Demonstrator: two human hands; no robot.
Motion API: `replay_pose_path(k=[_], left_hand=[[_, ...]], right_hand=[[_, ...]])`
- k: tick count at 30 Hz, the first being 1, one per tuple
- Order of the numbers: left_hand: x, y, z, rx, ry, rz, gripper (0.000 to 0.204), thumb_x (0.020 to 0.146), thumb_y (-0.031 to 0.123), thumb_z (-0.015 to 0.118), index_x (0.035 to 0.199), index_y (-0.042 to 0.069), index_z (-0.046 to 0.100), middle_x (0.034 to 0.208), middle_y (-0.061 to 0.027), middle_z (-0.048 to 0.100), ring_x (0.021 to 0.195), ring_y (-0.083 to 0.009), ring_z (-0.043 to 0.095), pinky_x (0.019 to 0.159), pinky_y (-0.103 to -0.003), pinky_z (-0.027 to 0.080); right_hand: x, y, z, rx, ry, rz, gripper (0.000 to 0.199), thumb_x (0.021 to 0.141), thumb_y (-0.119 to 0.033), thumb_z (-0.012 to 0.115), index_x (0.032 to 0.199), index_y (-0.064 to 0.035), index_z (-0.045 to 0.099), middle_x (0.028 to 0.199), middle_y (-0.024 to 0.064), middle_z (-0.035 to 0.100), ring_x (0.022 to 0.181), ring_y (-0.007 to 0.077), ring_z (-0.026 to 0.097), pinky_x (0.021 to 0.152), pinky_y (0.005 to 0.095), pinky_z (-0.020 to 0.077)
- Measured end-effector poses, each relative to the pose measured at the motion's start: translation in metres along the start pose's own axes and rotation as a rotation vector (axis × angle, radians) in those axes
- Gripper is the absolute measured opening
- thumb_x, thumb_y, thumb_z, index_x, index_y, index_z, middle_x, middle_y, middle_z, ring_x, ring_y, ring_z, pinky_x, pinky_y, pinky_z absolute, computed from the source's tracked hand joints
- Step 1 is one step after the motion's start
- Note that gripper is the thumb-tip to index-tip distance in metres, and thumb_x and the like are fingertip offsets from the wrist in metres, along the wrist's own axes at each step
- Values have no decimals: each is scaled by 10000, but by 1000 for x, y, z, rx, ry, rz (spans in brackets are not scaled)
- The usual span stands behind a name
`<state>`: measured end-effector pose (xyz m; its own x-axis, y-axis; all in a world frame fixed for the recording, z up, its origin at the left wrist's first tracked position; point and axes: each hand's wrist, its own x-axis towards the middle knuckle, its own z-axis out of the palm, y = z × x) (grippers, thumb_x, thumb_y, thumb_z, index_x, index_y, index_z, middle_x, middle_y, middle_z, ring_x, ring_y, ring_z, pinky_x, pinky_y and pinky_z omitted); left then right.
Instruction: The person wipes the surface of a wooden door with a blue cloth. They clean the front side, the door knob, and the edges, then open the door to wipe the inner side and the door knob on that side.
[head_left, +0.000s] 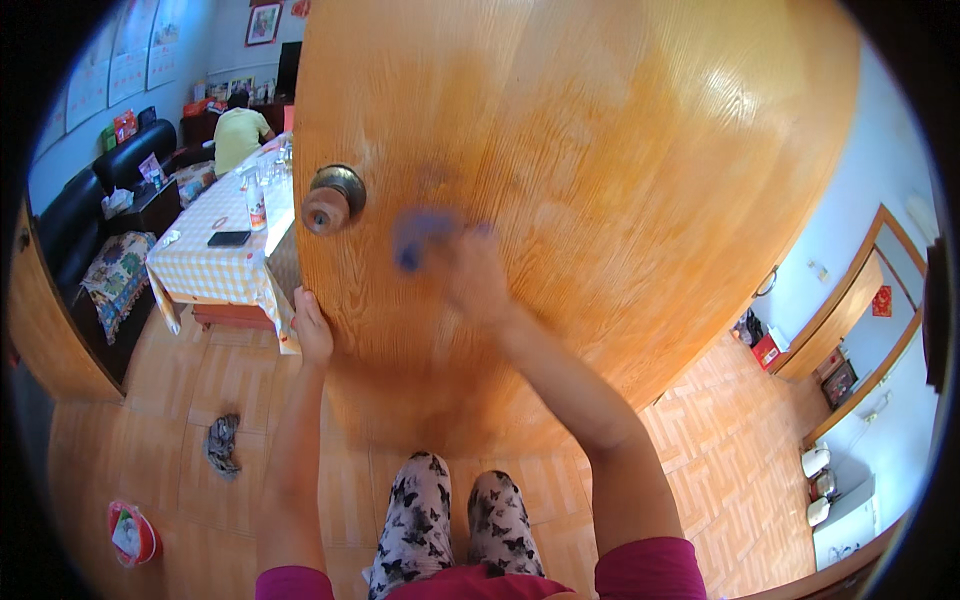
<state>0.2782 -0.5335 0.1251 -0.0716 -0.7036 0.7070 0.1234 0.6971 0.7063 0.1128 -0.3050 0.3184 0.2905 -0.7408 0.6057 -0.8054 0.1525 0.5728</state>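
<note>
A wooden door point(600, 200) with visible grain fills the middle of the view, and its round knob point(330, 205) sits near the left edge. My left hand point(313, 325) grips that edge below the knob, part of its fingers hidden behind it. Right of the knob, my right hand point(475, 275) presses a blue cloth point(422, 238) against the door face. Both the cloth and this hand are smeared by motion. The fingers seem closed round the cloth.
A table with a checked tablecloth point(200, 270) stands at left, bearing a bottle point(256, 205) and a phone point(229, 239). A person point(238, 135) sits behind it. On the floor lie a grey rag point(222, 447) and a red bin point(146, 545). A doorway point(865, 300) opens at right.
</note>
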Motion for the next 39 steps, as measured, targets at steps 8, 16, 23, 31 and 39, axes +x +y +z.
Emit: replay_pose_path(k=[8,16,23,31,39], left_hand=[[-4,12,-5,-112,-20,7,367,1118,260,321,1192,-26,539,1070,-207,618,991,-350,587,891,-402,451],[-20,14,-5,-107,106,53,326,1112,233,337,1172,-42,503,1015,-215,567,965,-357,561,876,-414,437],[-27,44,-19,-170,51,23,371,1113,256,347,1249,-46,514,1061,-218,612,1008,-384,596,899,-408,457],[-21,47,-36,-62,24,101,332,1106,239,354,1222,-27,516,1023,-218,596,961,-387,578,896,-426,452],[-36,22,-18,-120,5,-20,304,1097,214,369,1236,-19,507,1069,-250,587,1000,-427,569,909,-433,453]], right_hand=[[-88,104,-61,459,158,361,320,865,-289,704,1105,-76,696,901,134,642,867,342,615,778,448,509],[3,329,-201,-375,789,1276,622,980,-488,527,1433,-62,515,1526,162,424,1338,354,490,1051,507,434],[212,255,-233,-288,915,729,581,962,-491,526,1391,-101,566,1455,198,526,1308,396,502,1044,563,436],[223,68,-156,-168,495,-406,382,896,-258,689,1262,-166,629,1309,56,624,1084,297,599,947,444,469],[261,146,-224,-549,818,50,367,921,-225,668,1281,-156,641,1364,95,602,1159,348,579,992,473,448]])
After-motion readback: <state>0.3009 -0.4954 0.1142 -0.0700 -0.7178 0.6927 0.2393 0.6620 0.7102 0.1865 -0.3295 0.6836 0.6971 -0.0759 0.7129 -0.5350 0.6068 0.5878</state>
